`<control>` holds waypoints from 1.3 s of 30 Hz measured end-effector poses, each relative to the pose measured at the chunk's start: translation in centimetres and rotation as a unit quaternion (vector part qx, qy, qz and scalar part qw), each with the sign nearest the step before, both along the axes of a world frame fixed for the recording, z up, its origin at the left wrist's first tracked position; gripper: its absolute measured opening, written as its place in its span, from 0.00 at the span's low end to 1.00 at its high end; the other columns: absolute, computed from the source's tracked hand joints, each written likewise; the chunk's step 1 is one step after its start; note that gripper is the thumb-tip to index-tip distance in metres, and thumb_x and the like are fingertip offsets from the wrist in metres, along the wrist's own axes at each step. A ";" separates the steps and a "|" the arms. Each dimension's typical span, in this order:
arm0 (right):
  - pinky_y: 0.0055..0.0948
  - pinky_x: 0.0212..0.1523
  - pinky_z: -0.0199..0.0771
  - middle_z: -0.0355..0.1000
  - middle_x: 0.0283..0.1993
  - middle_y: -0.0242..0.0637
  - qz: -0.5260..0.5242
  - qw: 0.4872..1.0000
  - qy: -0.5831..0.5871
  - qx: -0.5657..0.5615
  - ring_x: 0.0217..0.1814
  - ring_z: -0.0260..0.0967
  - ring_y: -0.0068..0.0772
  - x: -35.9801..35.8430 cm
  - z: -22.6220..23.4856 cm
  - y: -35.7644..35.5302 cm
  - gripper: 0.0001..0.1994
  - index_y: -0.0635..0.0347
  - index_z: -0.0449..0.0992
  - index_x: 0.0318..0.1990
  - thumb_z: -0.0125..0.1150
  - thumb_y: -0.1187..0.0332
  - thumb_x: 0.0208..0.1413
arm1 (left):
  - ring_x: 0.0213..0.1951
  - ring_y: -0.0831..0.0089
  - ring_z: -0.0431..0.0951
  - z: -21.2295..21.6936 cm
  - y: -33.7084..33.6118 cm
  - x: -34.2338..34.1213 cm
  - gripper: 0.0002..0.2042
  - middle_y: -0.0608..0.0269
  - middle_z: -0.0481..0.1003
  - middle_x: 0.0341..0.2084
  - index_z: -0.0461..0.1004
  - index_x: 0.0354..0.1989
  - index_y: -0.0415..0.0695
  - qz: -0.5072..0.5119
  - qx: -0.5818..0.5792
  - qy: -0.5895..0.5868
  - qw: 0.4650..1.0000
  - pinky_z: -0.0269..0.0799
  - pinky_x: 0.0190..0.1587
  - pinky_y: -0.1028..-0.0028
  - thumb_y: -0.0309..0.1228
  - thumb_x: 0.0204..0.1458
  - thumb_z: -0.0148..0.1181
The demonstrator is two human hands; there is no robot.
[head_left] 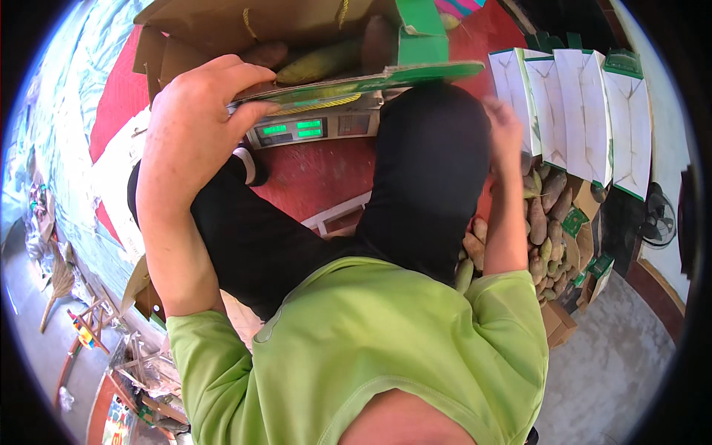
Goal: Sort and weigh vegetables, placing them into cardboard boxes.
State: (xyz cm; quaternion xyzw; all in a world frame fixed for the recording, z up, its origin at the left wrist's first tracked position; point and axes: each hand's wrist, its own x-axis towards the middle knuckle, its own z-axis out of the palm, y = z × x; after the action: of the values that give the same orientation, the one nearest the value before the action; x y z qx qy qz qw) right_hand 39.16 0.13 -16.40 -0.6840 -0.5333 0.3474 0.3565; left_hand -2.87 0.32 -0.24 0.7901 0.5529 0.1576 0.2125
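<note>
A cardboard box [319, 26] with green flaps and yellow rope handles stands open in front of me. My left hand [200, 111] grips its near wall, thumb outside and fingers over the rim. Inside lie several long root vegetables, a greenish one [320, 62] and reddish-brown ones [377, 44]. Beneath the box's near side is a digital scale [315, 127] with lit green displays. Beside my right knee is my right hand [504, 130], blurred at the fingers, near the white folded cartons; whether it holds anything cannot be made out.
White cartons [567, 111] stand in a row at the right. Below them a heap of reddish and green root vegetables [545, 222] lies on the floor, with a fan [656, 219] farther right. A pale blue plastic sheet [93, 96] covers the left, and a broom [59, 282] lies beyond.
</note>
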 end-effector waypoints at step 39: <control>0.37 0.47 0.75 0.79 0.39 0.44 -0.036 0.916 -0.063 -0.394 0.44 0.77 0.42 1.5 -18.6 -26.8 0.13 0.58 0.79 0.40 0.63 0.63 0.47 | 0.38 0.72 0.75 -1.4 1.5 -1.2 0.11 0.59 0.75 0.35 0.75 0.45 0.35 -0.002 -0.100 0.038 0.994 0.69 0.44 0.75 0.18 0.52 0.57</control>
State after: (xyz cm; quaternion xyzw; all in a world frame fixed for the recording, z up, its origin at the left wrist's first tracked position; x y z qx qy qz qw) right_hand 40.67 -26.69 -34.96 -0.8080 -0.3498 0.4727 0.0359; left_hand -4.05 1.78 -1.68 0.7714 0.5719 0.0714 0.2697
